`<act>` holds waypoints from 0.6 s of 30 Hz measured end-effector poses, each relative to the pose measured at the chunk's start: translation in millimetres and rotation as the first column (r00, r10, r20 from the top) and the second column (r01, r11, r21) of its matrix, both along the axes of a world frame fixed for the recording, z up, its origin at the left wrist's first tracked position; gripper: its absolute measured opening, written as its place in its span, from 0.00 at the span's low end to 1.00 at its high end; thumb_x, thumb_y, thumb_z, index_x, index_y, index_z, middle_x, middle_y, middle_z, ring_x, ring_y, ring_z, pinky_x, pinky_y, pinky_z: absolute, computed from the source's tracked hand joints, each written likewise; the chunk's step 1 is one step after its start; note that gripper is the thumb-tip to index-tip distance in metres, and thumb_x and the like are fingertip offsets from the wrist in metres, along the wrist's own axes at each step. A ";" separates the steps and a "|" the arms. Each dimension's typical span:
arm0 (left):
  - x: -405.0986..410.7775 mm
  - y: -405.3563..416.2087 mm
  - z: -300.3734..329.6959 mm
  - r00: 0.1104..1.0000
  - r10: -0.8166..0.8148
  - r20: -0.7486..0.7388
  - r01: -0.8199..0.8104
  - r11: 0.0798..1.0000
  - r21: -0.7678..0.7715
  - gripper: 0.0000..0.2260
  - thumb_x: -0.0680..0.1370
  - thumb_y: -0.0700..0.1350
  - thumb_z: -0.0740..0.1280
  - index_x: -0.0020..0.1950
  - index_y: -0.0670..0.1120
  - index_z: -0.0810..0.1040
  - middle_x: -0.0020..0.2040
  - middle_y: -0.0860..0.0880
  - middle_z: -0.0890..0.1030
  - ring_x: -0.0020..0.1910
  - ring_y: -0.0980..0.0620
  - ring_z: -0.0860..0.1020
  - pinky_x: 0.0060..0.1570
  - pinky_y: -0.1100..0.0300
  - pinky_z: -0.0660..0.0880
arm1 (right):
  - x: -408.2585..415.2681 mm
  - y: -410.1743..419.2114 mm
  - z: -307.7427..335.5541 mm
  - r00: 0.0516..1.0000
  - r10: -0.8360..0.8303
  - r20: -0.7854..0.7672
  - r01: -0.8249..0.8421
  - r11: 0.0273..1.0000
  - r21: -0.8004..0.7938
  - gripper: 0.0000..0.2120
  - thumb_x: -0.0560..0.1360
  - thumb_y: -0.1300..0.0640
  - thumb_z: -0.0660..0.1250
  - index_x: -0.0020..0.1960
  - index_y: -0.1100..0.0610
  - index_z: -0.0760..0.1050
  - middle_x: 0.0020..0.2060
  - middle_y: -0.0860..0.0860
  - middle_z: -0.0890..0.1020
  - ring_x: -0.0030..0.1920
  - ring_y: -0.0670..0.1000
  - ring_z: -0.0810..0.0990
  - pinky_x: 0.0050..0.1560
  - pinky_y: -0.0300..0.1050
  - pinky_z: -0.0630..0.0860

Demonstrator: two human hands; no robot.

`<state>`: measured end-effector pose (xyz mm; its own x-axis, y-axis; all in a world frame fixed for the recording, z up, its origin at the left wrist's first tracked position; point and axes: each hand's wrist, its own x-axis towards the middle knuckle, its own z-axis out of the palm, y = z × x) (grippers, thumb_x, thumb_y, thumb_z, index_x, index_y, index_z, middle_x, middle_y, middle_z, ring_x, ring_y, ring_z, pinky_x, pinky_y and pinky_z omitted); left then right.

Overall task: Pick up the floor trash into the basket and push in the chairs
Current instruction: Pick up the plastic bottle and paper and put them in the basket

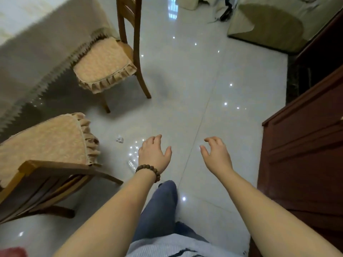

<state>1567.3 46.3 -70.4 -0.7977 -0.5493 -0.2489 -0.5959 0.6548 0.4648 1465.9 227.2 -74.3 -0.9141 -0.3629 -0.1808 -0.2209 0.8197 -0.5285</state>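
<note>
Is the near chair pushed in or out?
Out. The near chair stands clear of the table, its whole cushion exposed. The far chair is partly under the tablecloth.

Left hand: the left hand point(153, 153) hangs over the floor, fingers loosely spread, holding nothing; a brown bead bracelet point(149, 171) circles its wrist.
Right hand: the right hand point(216, 154) hovers well apart from it, fingers curled and empty.
Trash: a small crumpled white paper scrap point(119, 139) lies on the glossy white tiled floor point(185, 80), near the left hand.
Near chair: a wooden chair with a frilled beige cushion point(46, 145) stands out from the cloth-covered desk point(37, 43).
Far chair: a second cushioned wooden chair point(104, 64) sits partly under the cloth's edge.
Right side: a dark red-brown wooden cabinet point(304, 145).
</note>
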 end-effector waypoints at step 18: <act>-162.1 -156.0 -36.0 0.777 0.628 0.041 -0.628 0.772 0.100 0.25 0.78 0.56 0.59 0.73 0.48 0.63 0.71 0.47 0.68 0.69 0.46 0.65 0.67 0.49 0.63 | -254.3 -258.9 -22.0 0.732 0.680 0.028 -0.674 0.718 0.176 0.18 0.77 0.51 0.62 0.62 0.59 0.73 0.61 0.56 0.74 0.61 0.57 0.72 0.63 0.51 0.69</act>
